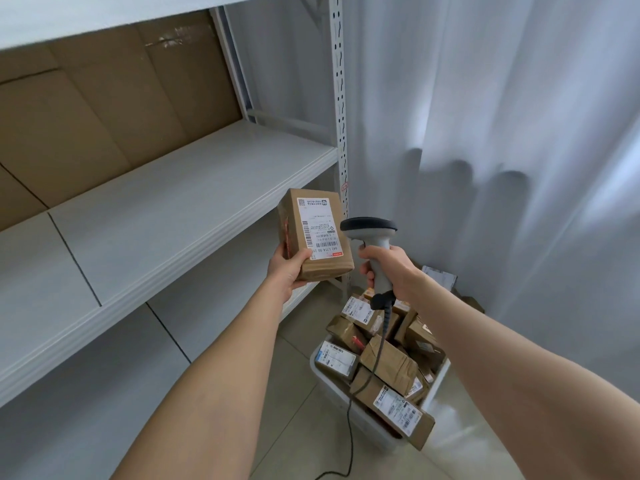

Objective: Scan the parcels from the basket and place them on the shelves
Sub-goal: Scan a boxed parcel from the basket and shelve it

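My left hand (289,271) grips a brown cardboard parcel (313,233) from below, its white shipping label facing up toward me. Just to its right, my right hand (388,268) is closed around the handle of a grey barcode scanner (372,233), whose dark head sits beside the parcel's label. Below both hands, a white basket (332,386) on the floor is piled with several brown labelled parcels (388,362). The white shelf (180,202) to the left is at parcel height and bare.
The scanner's dark cable (349,427) hangs down over the basket to the tiled floor. A perforated metal upright (341,109) stands at the shelf's right end. Cardboard sheets (104,98) line the shelf back. White curtains (485,133) hang on the right.
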### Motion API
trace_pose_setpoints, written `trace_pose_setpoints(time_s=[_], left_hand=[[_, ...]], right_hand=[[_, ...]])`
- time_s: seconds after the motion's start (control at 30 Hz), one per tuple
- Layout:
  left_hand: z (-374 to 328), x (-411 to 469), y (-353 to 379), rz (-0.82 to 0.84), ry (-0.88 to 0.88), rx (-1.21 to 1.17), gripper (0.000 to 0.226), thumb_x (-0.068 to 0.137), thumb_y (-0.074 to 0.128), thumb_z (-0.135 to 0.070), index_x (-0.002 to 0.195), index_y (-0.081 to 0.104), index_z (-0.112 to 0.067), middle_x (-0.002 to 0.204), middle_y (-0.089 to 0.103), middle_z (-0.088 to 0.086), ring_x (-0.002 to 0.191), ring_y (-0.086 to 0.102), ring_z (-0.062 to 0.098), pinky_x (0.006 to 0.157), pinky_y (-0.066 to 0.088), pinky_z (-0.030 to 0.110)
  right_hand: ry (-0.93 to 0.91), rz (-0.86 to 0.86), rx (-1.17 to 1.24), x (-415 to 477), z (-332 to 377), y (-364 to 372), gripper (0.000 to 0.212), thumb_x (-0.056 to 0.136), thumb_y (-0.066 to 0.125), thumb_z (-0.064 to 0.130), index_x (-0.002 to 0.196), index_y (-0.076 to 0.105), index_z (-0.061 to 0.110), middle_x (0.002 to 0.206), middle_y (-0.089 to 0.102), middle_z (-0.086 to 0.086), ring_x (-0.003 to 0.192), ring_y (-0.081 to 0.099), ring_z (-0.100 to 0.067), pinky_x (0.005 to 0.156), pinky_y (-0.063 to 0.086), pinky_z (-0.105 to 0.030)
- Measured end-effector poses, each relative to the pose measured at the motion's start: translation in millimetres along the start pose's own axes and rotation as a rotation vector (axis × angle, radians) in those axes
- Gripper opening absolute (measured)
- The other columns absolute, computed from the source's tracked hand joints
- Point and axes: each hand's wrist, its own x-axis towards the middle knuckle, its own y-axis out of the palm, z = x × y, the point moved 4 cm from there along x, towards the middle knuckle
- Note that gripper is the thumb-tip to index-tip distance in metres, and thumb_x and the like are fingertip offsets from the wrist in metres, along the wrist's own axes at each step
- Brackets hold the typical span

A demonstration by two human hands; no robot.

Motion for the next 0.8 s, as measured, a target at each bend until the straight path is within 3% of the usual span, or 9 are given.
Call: trace_pose_setpoints(time_s=[0.17,0.8], left_hand=[[-2,6,-6,-0.046,0.017,-0.036,0.061,0.087,0.068,-0.020,0.141,0.040,-0.030,0.129,0.059,0.003,0.108,0.063,0.025,0.086,0.055,0.048],[-26,23,-14,-0.063,0.049,-0.025,0.058,0.087,0.068,-0.022,0.139,0.043,-0.026,0.130,0.058,0.003,0.110,0.061,0.027,0.087,0.055,0.048]], right_hand=[[0.031,0.047,-0.038,-8,-1,10,0.013,0.092,0.058,0.013,0.102,0.052,0.008,0.068,0.053,-0.010,0.047,0.046,-0.012,0.045,0.046,-0.019],[0.032,0.039,-0.106,-11,27,16,0.011,0.090,0.058,0.016,0.094,0.052,0.007,0.063,0.055,-0.006,0.049,0.046,-0.012,0.048,0.047,-0.020]])
